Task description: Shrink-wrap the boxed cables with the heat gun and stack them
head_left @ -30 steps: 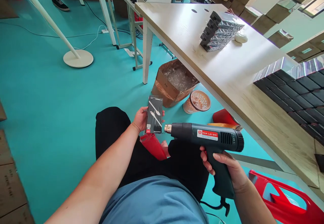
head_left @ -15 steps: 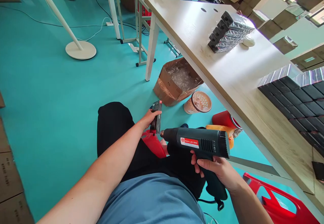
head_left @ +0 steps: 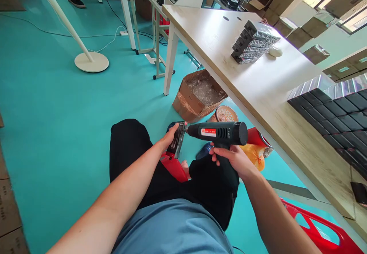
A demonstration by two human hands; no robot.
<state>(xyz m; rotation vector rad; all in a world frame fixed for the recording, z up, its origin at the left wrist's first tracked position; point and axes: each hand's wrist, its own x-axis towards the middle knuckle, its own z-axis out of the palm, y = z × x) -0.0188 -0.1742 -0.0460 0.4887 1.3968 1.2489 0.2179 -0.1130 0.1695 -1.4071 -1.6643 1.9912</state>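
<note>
My left hand (head_left: 169, 135) is closed around a small dark box (head_left: 177, 142), held tilted above my lap with the thumb on its upper part. In my right hand (head_left: 229, 156) is a dark green heat gun (head_left: 219, 131) with a red and white label, gripped by its handle. The nozzle points left, right beside the top end of the box; whether the two touch I cannot tell. My palm and leg hide part of the gun's handle.
A cardboard box of clear plastic film (head_left: 200, 93) and a waste basket (head_left: 226, 113) stand on the floor ahead. The wooden table (head_left: 218, 51) on the right bears a wrapped stack of boxes (head_left: 255, 41) and rows of dark boxes (head_left: 329, 112). A red chair (head_left: 323, 227) is at lower right.
The heat gun has risen from the lower end of the box to its upper end, its rear now turned more toward me. The dark box has tilted more and shifted slightly down.
</note>
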